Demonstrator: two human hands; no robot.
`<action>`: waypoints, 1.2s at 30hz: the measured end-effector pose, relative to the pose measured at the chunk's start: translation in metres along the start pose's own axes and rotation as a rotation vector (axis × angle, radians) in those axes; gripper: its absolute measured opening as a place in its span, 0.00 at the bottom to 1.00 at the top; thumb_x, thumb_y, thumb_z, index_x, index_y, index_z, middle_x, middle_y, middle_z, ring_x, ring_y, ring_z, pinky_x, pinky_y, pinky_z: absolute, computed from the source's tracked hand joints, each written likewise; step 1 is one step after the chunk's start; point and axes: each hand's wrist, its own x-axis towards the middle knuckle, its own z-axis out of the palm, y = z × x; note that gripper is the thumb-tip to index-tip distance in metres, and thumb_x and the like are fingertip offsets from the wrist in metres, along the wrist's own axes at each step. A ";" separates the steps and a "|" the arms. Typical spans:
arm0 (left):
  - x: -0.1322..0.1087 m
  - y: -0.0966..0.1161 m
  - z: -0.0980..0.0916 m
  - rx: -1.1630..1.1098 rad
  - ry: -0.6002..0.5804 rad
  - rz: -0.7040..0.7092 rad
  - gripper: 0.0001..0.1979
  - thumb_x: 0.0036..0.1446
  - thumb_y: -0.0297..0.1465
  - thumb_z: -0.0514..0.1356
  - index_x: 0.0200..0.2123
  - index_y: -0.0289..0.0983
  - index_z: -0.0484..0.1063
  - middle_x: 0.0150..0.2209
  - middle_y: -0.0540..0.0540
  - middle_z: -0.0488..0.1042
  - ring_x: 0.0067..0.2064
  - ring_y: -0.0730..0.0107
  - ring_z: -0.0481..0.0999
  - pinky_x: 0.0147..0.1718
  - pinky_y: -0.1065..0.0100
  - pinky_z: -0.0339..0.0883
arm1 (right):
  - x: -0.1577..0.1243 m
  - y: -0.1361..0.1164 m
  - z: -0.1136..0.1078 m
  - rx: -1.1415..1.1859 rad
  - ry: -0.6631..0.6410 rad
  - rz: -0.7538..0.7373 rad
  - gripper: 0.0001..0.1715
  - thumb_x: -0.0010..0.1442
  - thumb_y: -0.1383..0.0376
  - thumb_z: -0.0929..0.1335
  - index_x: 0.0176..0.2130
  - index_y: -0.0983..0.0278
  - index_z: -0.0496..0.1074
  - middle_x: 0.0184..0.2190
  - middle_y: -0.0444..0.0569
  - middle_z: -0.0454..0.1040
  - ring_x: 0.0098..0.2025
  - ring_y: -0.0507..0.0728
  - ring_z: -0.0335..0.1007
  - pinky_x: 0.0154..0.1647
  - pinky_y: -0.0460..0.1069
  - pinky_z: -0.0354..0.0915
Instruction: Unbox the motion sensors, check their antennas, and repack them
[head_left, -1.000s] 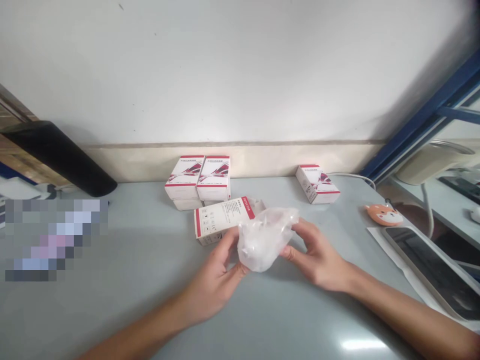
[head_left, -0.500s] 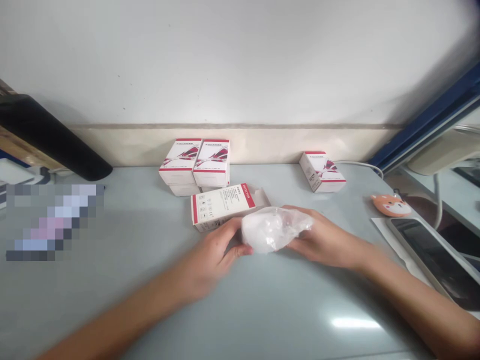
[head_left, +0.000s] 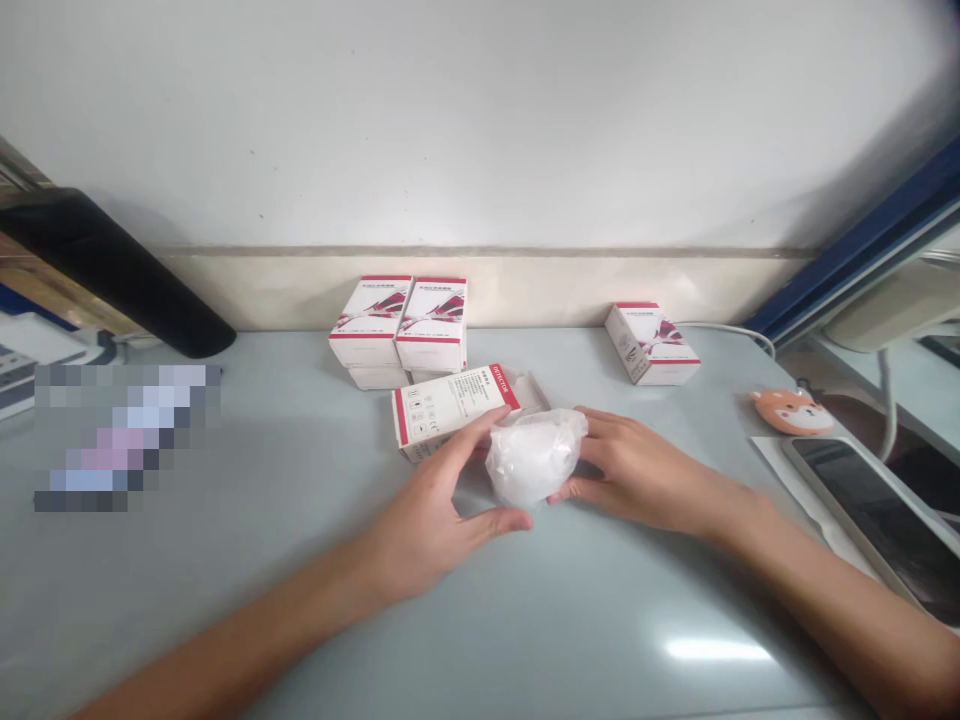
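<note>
A white rounded object in a clear plastic bag [head_left: 534, 457] is in the middle, above the grey table [head_left: 600, 600]. My right hand [head_left: 619, 465] grips its right side between thumb and fingers. On the other side, my left hand [head_left: 450, 495] is spread in a wide curve, thumb below and fingers above, close to the bag's left edge. Just behind lies a white and red box [head_left: 454, 405] marked DETECTOR, on its side with its right end open and a flap showing. Part of that box is hidden by my left hand.
Small white and red boxes [head_left: 431, 325] are stacked against the wall; another box [head_left: 652, 343] stands at the back right. An orange animal-faced item [head_left: 791, 411] and a phone [head_left: 877, 515] lie on the right. A black cylinder [head_left: 127, 275] leans at the back left, near a pixelated patch.
My left hand's fingers and thumb have spread apart from the bag. The bagged object has turned, and its loose end no longer sticks out over my right hand. The view has shifted slightly.
</note>
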 end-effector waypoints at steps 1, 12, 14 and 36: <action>0.000 0.002 0.000 -0.038 0.009 -0.001 0.37 0.60 0.47 0.71 0.69 0.51 0.64 0.67 0.45 0.72 0.67 0.50 0.72 0.64 0.55 0.69 | 0.000 -0.001 0.000 -0.005 -0.006 -0.003 0.21 0.69 0.47 0.70 0.50 0.59 0.77 0.47 0.53 0.79 0.46 0.64 0.76 0.47 0.56 0.70; 0.003 0.007 0.004 -0.048 -0.112 -0.105 0.26 0.62 0.48 0.68 0.60 0.45 0.75 0.58 0.44 0.81 0.59 0.51 0.80 0.58 0.55 0.74 | 0.001 -0.010 0.015 -0.093 0.016 0.014 0.24 0.70 0.45 0.68 0.54 0.60 0.75 0.53 0.57 0.76 0.51 0.66 0.71 0.53 0.63 0.70; 0.002 0.006 0.008 -0.040 -0.069 -0.121 0.26 0.60 0.46 0.70 0.60 0.45 0.75 0.58 0.44 0.81 0.59 0.50 0.80 0.58 0.54 0.75 | 0.002 -0.013 0.017 -0.090 0.002 -0.002 0.28 0.69 0.43 0.69 0.55 0.60 0.74 0.54 0.58 0.74 0.52 0.67 0.70 0.55 0.63 0.69; 0.000 0.026 -0.001 -0.910 -0.021 -0.253 0.29 0.70 0.44 0.61 0.70 0.48 0.63 0.69 0.41 0.71 0.70 0.50 0.69 0.67 0.46 0.68 | 0.001 -0.029 0.004 0.914 0.286 0.226 0.13 0.75 0.52 0.65 0.46 0.59 0.68 0.38 0.44 0.70 0.40 0.53 0.67 0.45 0.48 0.66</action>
